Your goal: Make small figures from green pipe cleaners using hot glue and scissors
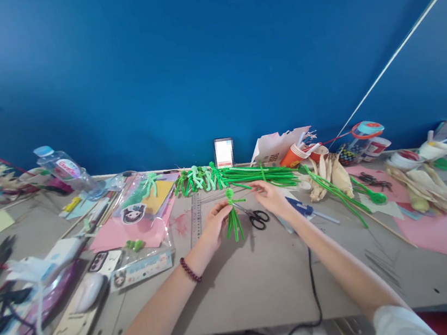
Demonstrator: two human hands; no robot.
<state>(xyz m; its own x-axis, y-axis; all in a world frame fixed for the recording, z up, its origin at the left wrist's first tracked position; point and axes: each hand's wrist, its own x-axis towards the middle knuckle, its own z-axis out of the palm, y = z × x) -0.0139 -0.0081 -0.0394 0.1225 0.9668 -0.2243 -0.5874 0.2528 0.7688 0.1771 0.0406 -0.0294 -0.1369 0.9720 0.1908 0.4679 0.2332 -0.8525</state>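
My left hand (216, 222) is closed, pinching a small green pipe cleaner figure (234, 222) near its top. The figure has a coiled round head, a short piece sticking out sideways and several straight strands hanging down. My right hand (271, 198) reaches to the front of a bundle of green pipe cleaners (265, 174); its fingertips pinch the end of one strand that slants out from the bundle. Black-handled scissors (258, 219) lie between my hands, their blades partly behind the figure. Several finished-looking green pipe cleaner figures (200, 178) lie in a row behind my left hand.
A ruler (196, 220) lies left of my left hand, beside pink paper (112, 234) and a clear plastic bag. Farther left are a phone (104, 262), a white mouse (90, 292) and a bottle (68, 169). Red cups (294, 155) and corn husks (337, 174) stand right. A black cable (314, 287) crosses the front.
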